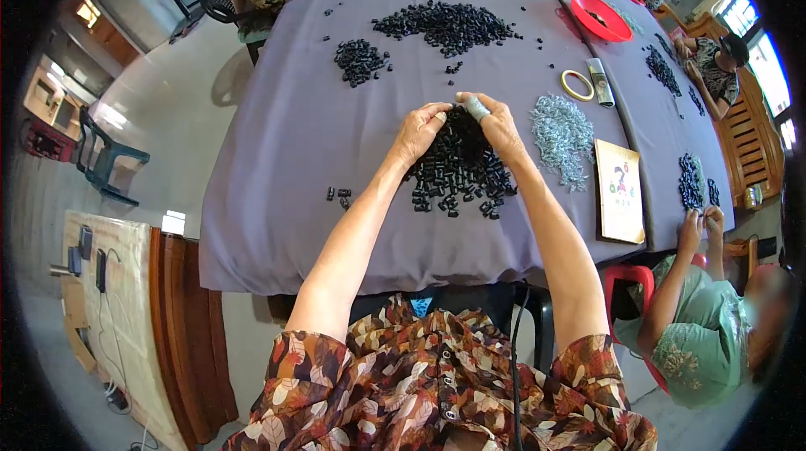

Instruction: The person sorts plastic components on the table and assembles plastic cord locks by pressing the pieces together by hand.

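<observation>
Black pieces (pixel 455 172) lie heaped; at their far edge, left hand (pixel 421 129) and right hand (pixel 495 122) nearly meet, fingers curled in, whether gripping anything I cannot tell.

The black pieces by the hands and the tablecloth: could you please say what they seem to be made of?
Black pieces: probably hard plastic, glossy, judging by small highlights; coated metal is possible. Tablecloth: apparently matte fabric, given its soft wrinkles and draped edge.
</observation>
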A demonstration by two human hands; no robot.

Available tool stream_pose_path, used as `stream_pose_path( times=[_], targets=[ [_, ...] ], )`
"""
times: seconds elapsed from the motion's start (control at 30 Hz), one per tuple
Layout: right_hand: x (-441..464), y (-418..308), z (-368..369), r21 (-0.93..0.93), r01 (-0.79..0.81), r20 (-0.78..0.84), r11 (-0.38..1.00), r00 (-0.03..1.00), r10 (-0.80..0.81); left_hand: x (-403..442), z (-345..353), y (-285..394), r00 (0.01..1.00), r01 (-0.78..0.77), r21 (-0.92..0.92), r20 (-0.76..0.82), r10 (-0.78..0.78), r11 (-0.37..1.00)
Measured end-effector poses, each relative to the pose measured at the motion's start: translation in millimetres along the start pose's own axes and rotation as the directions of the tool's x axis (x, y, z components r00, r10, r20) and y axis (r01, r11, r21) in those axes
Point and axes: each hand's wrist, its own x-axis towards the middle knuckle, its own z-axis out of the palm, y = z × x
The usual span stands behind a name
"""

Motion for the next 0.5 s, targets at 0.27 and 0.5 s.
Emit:
stream_pose_path(
  times=[0.27,0.5],
  targets=[
    [-6,-18,-18,-0.07,-0.009,-0.011,0.997,1.0,0.008,6,-11,-6,0.996,0.083,-0.168,-0.023,-0.088,0.982],
    [-52,-7,-69,-0.16,-0.032,-0.221,0.987,0.975,-0.004,6,-10,-16,0.996,0.076,-0.292,-0.026,-0.087,0.953]
  ],
)
